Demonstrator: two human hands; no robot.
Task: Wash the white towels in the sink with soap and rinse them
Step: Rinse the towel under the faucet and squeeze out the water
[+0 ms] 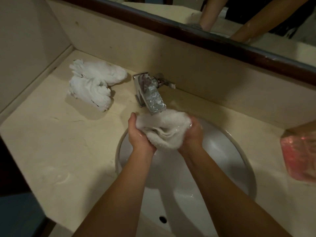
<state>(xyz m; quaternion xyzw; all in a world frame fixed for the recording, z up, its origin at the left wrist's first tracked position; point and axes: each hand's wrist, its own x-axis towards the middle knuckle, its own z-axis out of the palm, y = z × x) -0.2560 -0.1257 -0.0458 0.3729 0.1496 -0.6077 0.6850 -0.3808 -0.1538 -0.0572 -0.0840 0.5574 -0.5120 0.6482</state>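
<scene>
On a wet beige desk (56,146) under a mirror, the left hand (139,134) and right hand (192,132) both clutch a towel (164,129) beneath the tap (150,94) above the sink (213,151) (two more towels (95,82) wait left), so hard squeezing could splash water over the rim.

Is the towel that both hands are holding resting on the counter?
No, the towel is gripped by the left hand and right hand above the sink.

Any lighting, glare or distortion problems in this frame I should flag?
Head view: dim, warm light; dark corners lower left; wide-angle bending curves the mirror frame and counter edge; glare on the faucet; the towel gripped by left hand and right hand reads soft; pink object blurred at the edge.
</scene>
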